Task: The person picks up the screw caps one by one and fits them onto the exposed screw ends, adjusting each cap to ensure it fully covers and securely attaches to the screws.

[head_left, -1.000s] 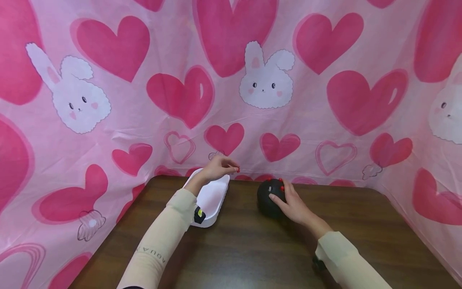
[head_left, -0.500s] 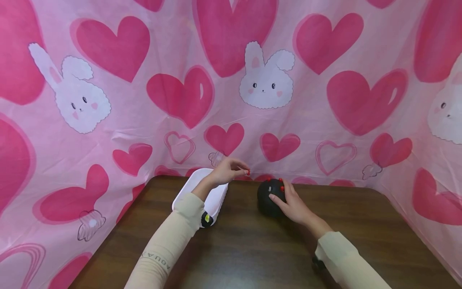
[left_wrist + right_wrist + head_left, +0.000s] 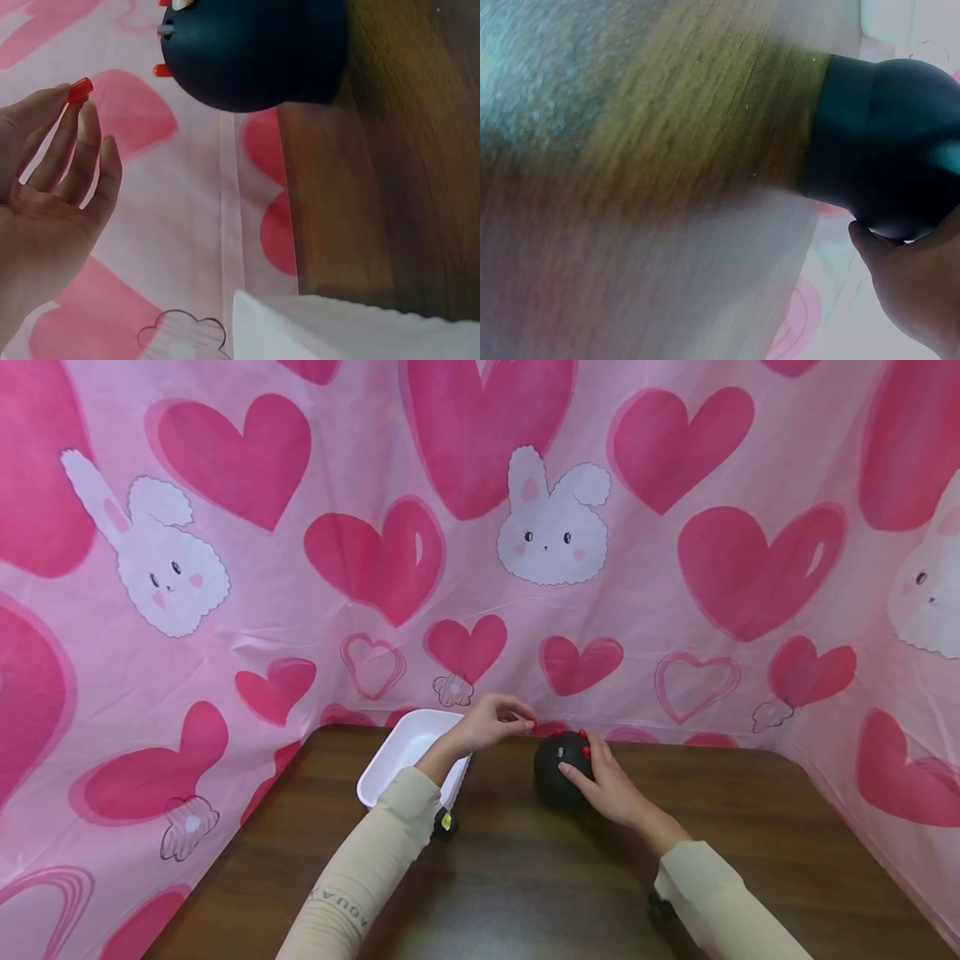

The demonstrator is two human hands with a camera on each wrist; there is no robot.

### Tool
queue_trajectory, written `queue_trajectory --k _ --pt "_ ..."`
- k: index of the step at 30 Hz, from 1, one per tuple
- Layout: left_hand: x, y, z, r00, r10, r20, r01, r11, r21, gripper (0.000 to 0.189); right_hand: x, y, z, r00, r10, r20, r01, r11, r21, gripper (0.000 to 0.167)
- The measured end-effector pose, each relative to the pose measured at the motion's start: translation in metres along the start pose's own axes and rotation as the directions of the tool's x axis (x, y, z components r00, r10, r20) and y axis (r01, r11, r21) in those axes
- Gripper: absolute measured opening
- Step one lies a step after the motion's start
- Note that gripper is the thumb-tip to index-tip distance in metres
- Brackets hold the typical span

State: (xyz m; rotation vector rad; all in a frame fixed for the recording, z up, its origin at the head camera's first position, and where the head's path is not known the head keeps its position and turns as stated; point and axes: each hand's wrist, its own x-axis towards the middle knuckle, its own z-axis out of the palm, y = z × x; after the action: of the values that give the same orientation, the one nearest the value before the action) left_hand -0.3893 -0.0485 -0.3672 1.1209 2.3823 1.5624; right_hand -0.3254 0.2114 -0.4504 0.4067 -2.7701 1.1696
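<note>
In the head view, my left hand (image 3: 489, 724) pinches a small red peg (image 3: 79, 90) between thumb and index fingertip, its other fingers loosely bent. The peg is in the air, just left of a rounded black object (image 3: 558, 783) and apart from it. Several red pegs (image 3: 587, 751) and a small grey piece (image 3: 561, 752) stick out of that object's top. My right hand (image 3: 617, 789) grips its right side, thumb on the near face. In the right wrist view, the black object (image 3: 885, 135) stands on the table, and part of the right hand is cut off.
A white plastic tray (image 3: 363, 787) stands left of the black object, partly hidden by my left forearm. The brown wooden table (image 3: 525, 893) ends at a pink curtain (image 3: 645, 610) with hearts and rabbits. A dark wrist camera (image 3: 445, 824) hangs under the left wrist.
My left hand has moved right with the red peg, from beside the white tray to close by the black object. The right hand and black object have stayed put.
</note>
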Motion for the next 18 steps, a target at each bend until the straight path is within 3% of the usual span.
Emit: queue_trajectory --k 6,18 --pt "0.003 0.002 0.011 1.000 0.015 0.001 -0.015 0.998 0.056 0.020 -0.001 0.001 0.000 1.000 0.003 0.007 -0.004 1.000 0.007 0.094" --pt "0.009 0.000 0.028 0.998 0.047 0.037 -0.049 0.997 0.058 0.022 0.000 0.002 0.001 0.999 -0.037 -0.021 0.038 0.999 0.011 0.088"
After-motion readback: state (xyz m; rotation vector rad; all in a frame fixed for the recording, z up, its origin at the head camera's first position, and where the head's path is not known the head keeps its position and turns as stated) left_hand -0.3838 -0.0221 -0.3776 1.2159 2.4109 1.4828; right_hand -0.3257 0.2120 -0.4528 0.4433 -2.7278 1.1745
